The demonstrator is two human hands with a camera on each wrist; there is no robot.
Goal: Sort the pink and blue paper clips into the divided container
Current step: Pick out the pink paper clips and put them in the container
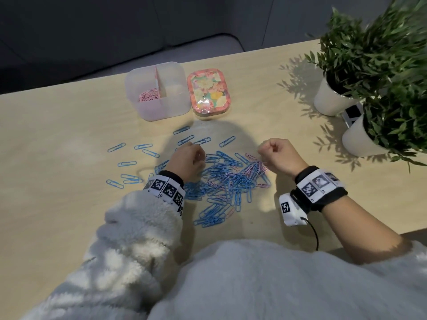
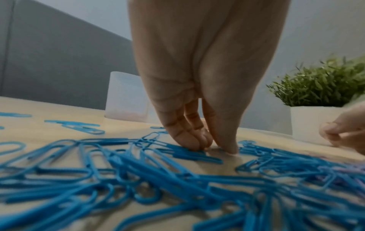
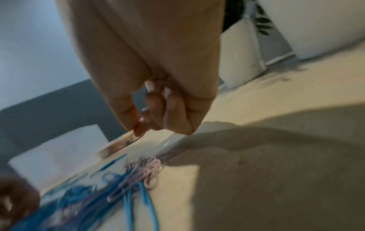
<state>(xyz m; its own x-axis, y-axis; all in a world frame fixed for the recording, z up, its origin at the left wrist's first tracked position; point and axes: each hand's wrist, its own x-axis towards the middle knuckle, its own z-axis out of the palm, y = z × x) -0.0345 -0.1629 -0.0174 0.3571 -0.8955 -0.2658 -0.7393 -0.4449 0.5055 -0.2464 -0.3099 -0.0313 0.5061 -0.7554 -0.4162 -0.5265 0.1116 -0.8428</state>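
My fleece sleeve (image 1: pixel 138 227) fills the near edge of the head view, then the table (image 1: pixel 57 135), w/ the two potted plants (image 1: pixel 369 54) at far right. Next biggest: the divided container (image 1: pixel 156 91) at the back, some pink clips already in its left compartment, right one looks bare; a floral tin (image 1: pixel 209 91) sits just beside it. The pile of paper clips (image 1: pixel 228 179) lies between my wrists, mostly blue, pink ones (image 1: pixel 255 166) bunched toward the right side, loose blue strays (image 1: pixel 127 163) off to the left. My left hand (image 1: pixel 188 161) is fingers-down, tips pressed close together on the table among blue clips (image 2: pixel 177 154); can't tell if a clip is actually pinched. My right hand (image 1: pixel 280 155) is curled, thumb meeting forefinger (image 3: pixel 138 126) just above the pinks; too blurred to see whether anything's held. Clips are light, stiff wire w/ slick coating, prob. interlock and drag neighbours along. Best to nip one by a loop end, lift slow, shake off hangers-on.
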